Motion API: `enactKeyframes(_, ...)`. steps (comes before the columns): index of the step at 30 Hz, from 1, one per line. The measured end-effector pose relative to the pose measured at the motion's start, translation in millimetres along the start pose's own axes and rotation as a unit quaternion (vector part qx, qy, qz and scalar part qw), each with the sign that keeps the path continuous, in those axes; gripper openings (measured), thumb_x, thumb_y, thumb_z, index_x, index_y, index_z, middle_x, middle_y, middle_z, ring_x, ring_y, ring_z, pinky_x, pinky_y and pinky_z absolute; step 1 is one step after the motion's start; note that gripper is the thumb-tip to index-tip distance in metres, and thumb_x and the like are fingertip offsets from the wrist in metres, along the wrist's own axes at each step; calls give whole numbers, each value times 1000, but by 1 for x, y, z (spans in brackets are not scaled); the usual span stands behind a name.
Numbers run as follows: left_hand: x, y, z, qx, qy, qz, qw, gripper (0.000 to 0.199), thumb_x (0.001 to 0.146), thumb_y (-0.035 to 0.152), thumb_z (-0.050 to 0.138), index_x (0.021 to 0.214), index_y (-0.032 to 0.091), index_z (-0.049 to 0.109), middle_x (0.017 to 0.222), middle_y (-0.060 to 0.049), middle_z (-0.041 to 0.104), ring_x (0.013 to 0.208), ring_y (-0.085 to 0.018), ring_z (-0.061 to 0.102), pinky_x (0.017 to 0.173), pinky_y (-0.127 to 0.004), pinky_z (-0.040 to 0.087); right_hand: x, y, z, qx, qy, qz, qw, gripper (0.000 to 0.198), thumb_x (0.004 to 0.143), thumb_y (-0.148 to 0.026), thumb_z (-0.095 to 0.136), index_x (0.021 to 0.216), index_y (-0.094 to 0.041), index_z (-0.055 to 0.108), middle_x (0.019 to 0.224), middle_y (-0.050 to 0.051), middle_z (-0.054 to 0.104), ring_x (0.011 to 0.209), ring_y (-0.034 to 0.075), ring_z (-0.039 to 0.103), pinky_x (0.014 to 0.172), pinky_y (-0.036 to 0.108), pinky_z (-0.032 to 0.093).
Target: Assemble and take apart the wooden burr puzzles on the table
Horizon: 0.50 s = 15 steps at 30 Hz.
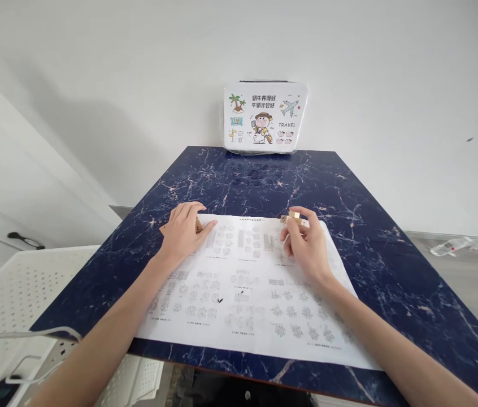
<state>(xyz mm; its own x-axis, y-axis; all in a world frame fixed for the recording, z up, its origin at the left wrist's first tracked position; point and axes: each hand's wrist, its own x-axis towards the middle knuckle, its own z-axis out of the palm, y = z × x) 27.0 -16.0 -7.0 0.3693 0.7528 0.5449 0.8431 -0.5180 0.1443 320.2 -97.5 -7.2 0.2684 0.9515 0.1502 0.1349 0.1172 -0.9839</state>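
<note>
In the head view a printed sheet (256, 271) with rows of small line diagrams lies on the dark blue marbled table. My left hand (185, 229) rests palm down over the sheet's far left corner, its thumb spread away from the fingers. Light brown wooden pieces (199, 226) show at its edges; the rest of them is under the hand. Above the sheet's far right part, my right hand (304, 240) is closed, pinching small notched wooden puzzle pieces (295, 216) between thumb and fingers. Small dark marks are visible on the wood.
A white cartoon-printed case (264, 118) stands against the wall at the table's (273, 178) far edge. To the left is a white perforated surface (52, 271) with a white cable (22, 334). A clear plastic bottle (455, 246) lies on the floor at right.
</note>
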Motion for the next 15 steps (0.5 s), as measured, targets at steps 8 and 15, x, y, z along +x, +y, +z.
enactKeyframes(8,-2,13,-4,-62,9,76,995,14,103,32,58,112,21,60,119,-9,68,116,-27,61,103,-48,47,24,16,-21,-167,159,-96,968,17,94,-36,58,105,-23,57,71,-4,50,62,15,47,60,31,39)
enactKeyframes(15,-7,35,-4,-124,-28,127,984,11,104,27,55,109,21,61,116,-8,68,114,-25,60,101,-44,50,28,25,-22,-256,87,-32,962,37,96,-55,57,111,-21,51,80,2,62,71,22,58,66,34,41)
